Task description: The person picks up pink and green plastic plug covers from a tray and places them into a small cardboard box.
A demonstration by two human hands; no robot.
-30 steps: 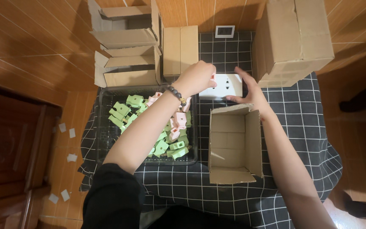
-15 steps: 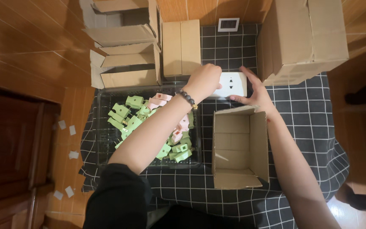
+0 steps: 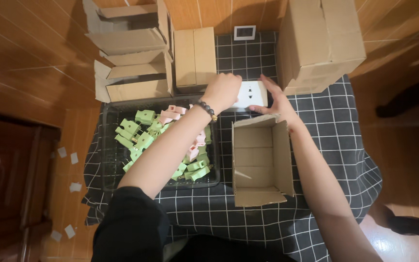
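Nearest the camera, on the black checked cloth (image 3: pixel 267 218), an open cardboard box (image 3: pixel 260 162) stands with its long axis running away from the person and its flaps spread; to its left a dark mesh tray (image 3: pixel 110 160) holds a heap of green and pink plugs (image 3: pixel 144 138). Just beyond the box lies a white socket plate (image 3: pixel 249 93), flat on the cloth, face up, its long axis running left to right. Both hands meet at it: the left hand (image 3: pixel 223 91) is curled over its left end, fingers folded down on it, and the right hand (image 3: pixel 277 99) rests with fingers stretched along its right edge. Farther off stand a closed carton (image 3: pixel 195 56), two open cartons (image 3: pixel 132 48) and a large box (image 3: pixel 321 41)
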